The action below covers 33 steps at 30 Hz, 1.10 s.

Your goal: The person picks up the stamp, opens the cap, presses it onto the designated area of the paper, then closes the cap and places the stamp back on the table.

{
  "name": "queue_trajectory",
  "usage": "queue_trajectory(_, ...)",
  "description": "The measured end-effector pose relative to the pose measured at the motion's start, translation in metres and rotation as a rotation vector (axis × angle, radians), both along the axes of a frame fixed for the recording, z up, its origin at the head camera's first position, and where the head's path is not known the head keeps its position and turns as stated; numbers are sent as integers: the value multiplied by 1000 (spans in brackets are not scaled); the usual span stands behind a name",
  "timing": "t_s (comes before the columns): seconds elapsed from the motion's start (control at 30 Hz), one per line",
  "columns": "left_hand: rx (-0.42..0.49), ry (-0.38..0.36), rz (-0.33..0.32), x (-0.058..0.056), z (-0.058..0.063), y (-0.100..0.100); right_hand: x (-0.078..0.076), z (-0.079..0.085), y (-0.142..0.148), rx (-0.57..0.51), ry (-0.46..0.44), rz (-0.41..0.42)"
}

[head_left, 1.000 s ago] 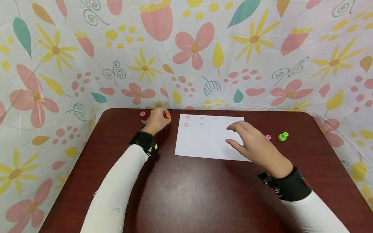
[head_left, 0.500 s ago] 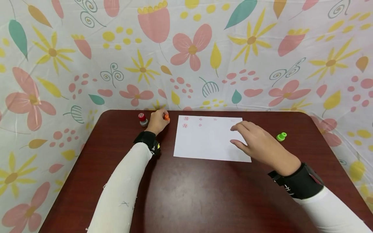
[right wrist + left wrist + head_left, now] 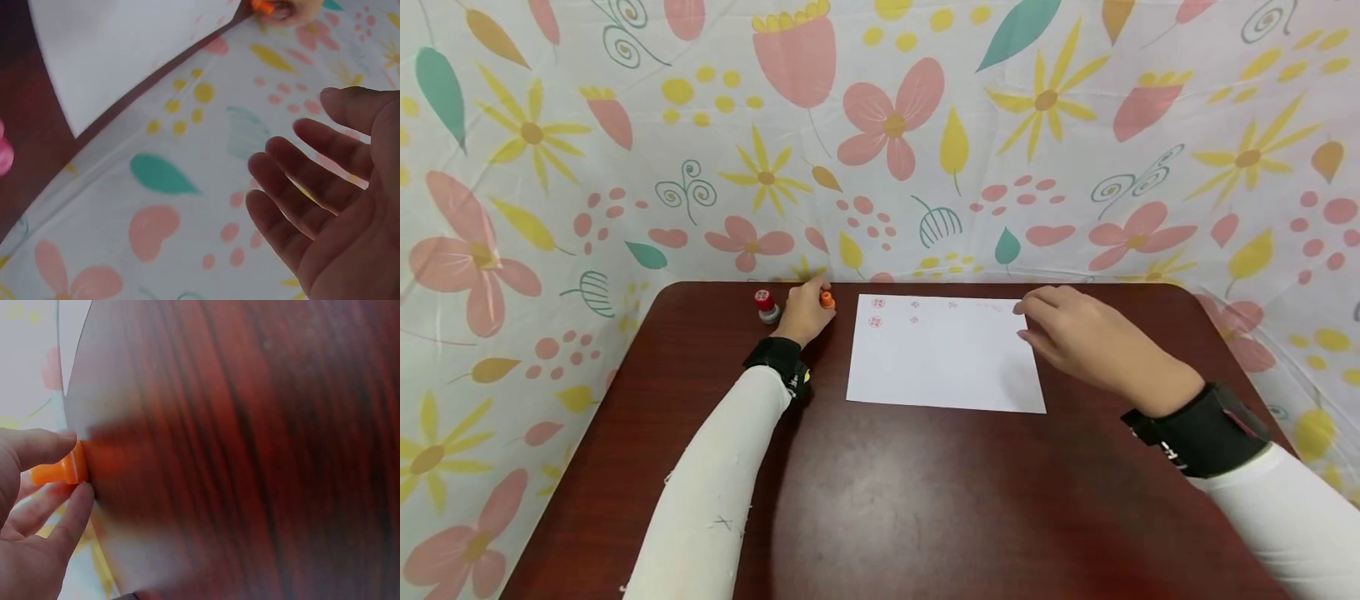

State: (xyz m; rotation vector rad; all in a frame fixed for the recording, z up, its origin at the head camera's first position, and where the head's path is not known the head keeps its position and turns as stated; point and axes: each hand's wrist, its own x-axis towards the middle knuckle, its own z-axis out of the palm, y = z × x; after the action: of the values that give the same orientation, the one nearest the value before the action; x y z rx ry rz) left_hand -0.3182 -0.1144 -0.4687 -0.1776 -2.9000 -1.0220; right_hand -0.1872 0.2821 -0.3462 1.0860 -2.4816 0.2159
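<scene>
At the table's far left, my left hand [image 3: 803,317] pinches a small orange stamp [image 3: 827,300]. In the left wrist view the thumb and fingers are at the wide base of the orange stamp [image 3: 76,464], which is on the tabletop or very close to it. My right hand [image 3: 1078,337] hovers by the far right corner of a white paper sheet [image 3: 940,358]. It holds nothing, and its fingers are loosely bent in the right wrist view. Several small red stamp marks [image 3: 877,303] line the sheet's far edge and left side.
A red-topped stamp [image 3: 765,305] with a grey base stands left of the left hand. A pink object [image 3: 4,153] shows at the right wrist view's left edge. Floral cloth [image 3: 895,225] hangs behind the brown table [image 3: 925,492].
My right hand has moved right and away from me, off the sheet's upper right area, and now hides the green stamp. My left hand stays at the orange stamp. The view shifts slightly.
</scene>
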Motion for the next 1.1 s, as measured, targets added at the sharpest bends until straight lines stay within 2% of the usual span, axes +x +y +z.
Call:
queue_trajectory(0.2, -123, 34, -60, 7, 8, 2, -14, 5, 21, 36, -78, -81)
queue_trajectory(0.4, -229, 75, -132, 24, 19, 0, -26, -4, 42, 86, -213, -211)
queue_trajectory(0.6, -335, 196, -234, 52, 28, -3, -34, -21, 61, 151, -408, -324)
queue_trajectory(0.83, -482, 335, -365, 89, 28, -9, -35, -40, 74, 149, -518, -398)
queue_trajectory(0.97, -519, 332, -414, 108, 28, -12, -33, -48, 76, 140, -556, -415)
queue_trajectory(1.1, -525, 309, -452, 121, 29, -15, -31, -54, 77, 140, -598, -437)
